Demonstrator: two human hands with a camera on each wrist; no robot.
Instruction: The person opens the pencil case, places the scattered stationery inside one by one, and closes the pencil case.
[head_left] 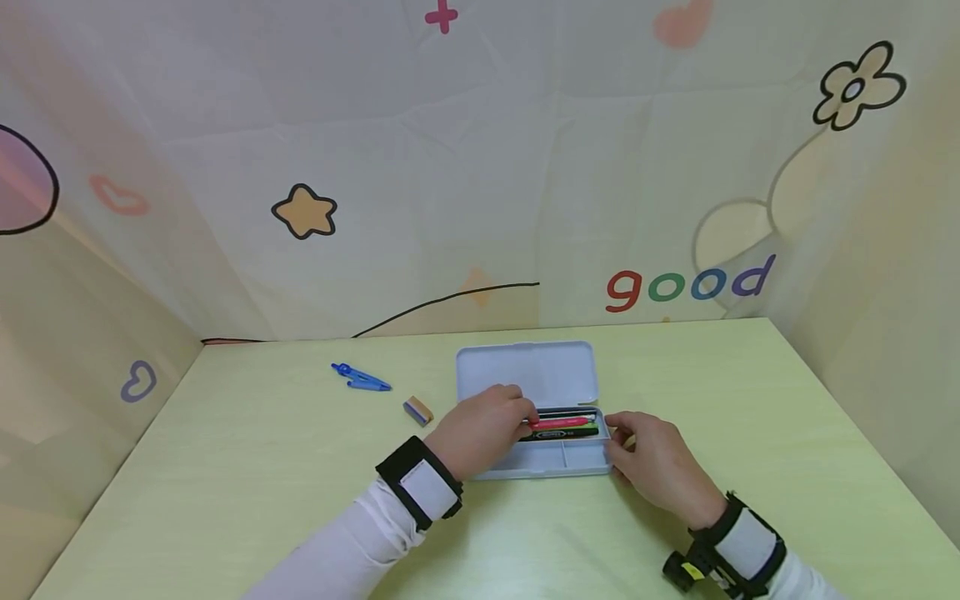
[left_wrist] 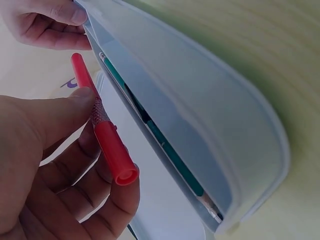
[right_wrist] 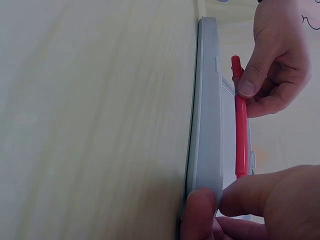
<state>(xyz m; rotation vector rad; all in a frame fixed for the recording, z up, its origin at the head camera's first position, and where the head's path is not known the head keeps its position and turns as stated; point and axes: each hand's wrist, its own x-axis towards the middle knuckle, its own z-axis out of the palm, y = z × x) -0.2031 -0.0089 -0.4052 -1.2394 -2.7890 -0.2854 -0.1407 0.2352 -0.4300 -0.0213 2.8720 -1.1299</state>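
A pale blue pencil case (head_left: 517,461) lies on the table with its lid (head_left: 527,371) folded back. My left hand (head_left: 480,429) pinches a red pen (left_wrist: 111,145) between thumb and fingers, over the case. At the case's right end, the thumb and fingers of my right hand (head_left: 660,462) grip its wall (right_wrist: 209,110). Inside the long compartment is a black marker (head_left: 570,433), along with other slim items. The left wrist view shows a green pencil (left_wrist: 175,159) in there. My left hand hides part of the case in the head view.
Left of the case lies a small eraser (head_left: 417,411) in a tan and blue sleeve. Farther back and left is a blue compass (head_left: 362,378). A printed curtain (head_left: 480,167) hangs behind the table (head_left: 225,467) and at both sides.
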